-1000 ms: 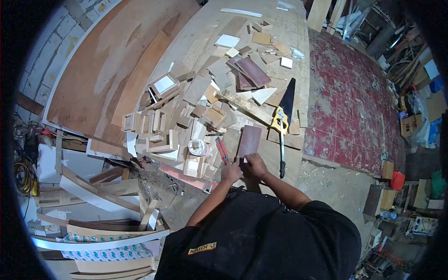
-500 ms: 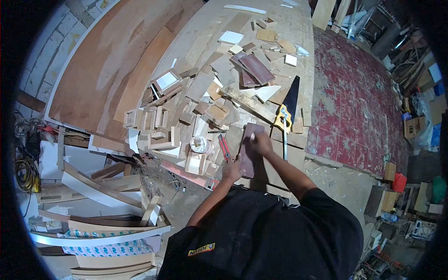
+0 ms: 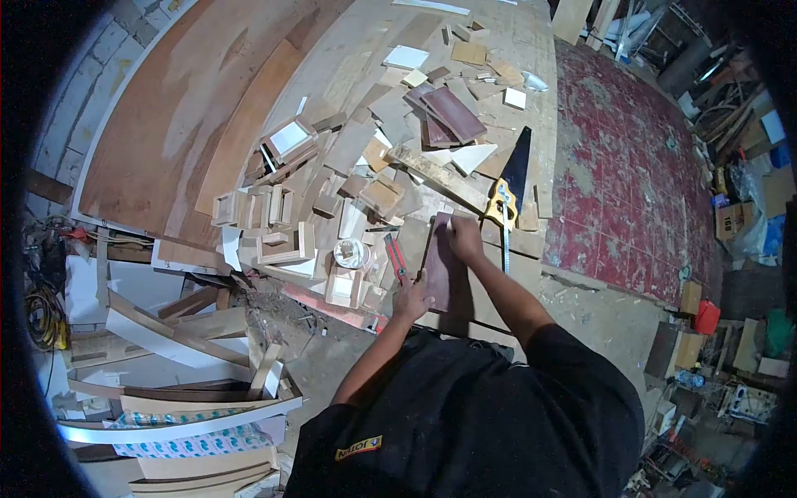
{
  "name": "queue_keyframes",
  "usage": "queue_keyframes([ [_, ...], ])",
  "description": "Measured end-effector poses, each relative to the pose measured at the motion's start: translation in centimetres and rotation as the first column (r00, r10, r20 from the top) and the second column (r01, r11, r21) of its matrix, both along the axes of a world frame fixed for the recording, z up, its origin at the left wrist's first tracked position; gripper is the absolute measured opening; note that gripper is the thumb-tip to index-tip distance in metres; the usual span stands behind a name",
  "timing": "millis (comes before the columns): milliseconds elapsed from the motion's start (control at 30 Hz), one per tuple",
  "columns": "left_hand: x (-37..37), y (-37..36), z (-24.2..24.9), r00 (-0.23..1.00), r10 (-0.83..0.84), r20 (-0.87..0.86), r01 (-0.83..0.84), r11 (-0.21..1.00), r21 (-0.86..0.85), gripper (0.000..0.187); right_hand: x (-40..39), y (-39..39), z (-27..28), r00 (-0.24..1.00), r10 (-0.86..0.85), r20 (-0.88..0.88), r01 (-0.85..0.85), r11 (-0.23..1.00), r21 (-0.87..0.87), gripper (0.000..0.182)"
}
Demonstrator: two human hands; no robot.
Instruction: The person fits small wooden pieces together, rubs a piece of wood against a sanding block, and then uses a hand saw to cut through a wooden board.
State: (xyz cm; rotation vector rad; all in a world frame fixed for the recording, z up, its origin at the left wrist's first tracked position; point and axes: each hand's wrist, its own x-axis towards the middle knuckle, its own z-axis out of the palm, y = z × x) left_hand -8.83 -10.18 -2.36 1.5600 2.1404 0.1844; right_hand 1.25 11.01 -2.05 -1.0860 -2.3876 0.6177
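Note:
A dark reddish-brown board [image 3: 448, 278] lies lengthwise on the workbench in front of the person. My left hand [image 3: 412, 300] is closed on the near left edge of this board. Near the board's far right end is my right hand [image 3: 466, 240], its fingers curled; what they hold is too small to make out. A red cutter knife [image 3: 396, 257] lies just beyond my left hand. To the right of the board are a handsaw with a yellow handle [image 3: 501, 203] and a metal ruler [image 3: 506, 248].
Small wooden boxes [image 3: 286, 245] and a round white container [image 3: 351, 254] stand on the left. Wood offcuts [image 3: 405, 56] and more reddish-brown boards [image 3: 454, 114] cover the bench farther back. A large brown panel [image 3: 158, 141] lies at the left.
My right hand has moved slightly away from the body along the board, toward its far end. My left hand remains at the near left edge. The whole view has shifted a little.

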Motion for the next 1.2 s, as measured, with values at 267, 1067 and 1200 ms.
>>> queue_keyframes([
  [267, -0.3, 0.1, 0.9, 1.0, -0.017, 0.008, 0.017, 0.999, 0.032, 0.087, -0.5, -1.9, 5.9, 0.953, 0.119, -0.278, -0.153, 0.982, -0.106, 0.016],
  [1067, -0.2, 1.1, 1.5, 1.0, -0.003, -0.022, 0.003, 1.0, 0.018, 0.077, -1.8, 1.4, 5.5, 0.746, -0.345, -0.57, 0.085, 0.898, -0.432, 0.027],
  [1200, -0.1, 2.6, 2.4, 0.992, -0.11, -0.063, 0.102, 0.988, -0.115, 0.066, 2.6, -3.7, 7.3, 0.748, -0.369, -0.551, 0.073, 0.872, -0.485, 0.025],
])
